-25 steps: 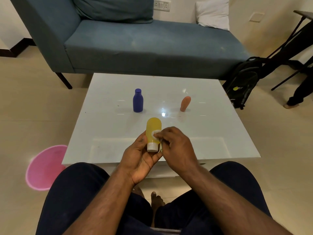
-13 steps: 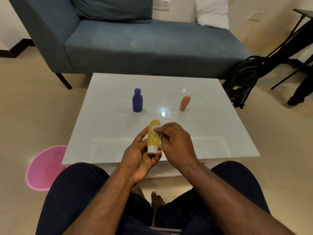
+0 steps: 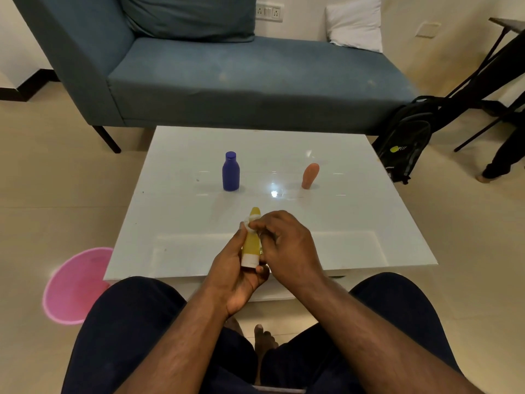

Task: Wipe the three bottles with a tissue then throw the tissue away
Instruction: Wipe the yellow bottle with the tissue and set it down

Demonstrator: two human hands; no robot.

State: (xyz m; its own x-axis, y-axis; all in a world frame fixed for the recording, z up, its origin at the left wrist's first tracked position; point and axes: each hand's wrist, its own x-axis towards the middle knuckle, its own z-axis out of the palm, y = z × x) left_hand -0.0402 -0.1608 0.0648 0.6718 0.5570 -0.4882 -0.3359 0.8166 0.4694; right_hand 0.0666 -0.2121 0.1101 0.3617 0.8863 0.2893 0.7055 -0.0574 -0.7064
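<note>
My left hand (image 3: 235,275) holds a yellow bottle (image 3: 251,241) with a white cap, cap end toward me, above the near edge of the white table (image 3: 181,223). My right hand (image 3: 287,245) pinches a small white tissue (image 3: 248,224) against the upper part of the yellow bottle. A blue bottle (image 3: 230,172) stands upright at the table's middle left. An orange bottle (image 3: 310,176) stands to its right, leaning slightly.
A pink round bin (image 3: 75,285) sits on the floor left of the table. A blue sofa (image 3: 241,72) stands behind the table. A black backpack (image 3: 403,143) and another person's legs (image 3: 505,149) are at the right.
The yellow bottle has been turned edge-on in my left hand. My right hand has slid the tissue up the bottle toward its far end.
</note>
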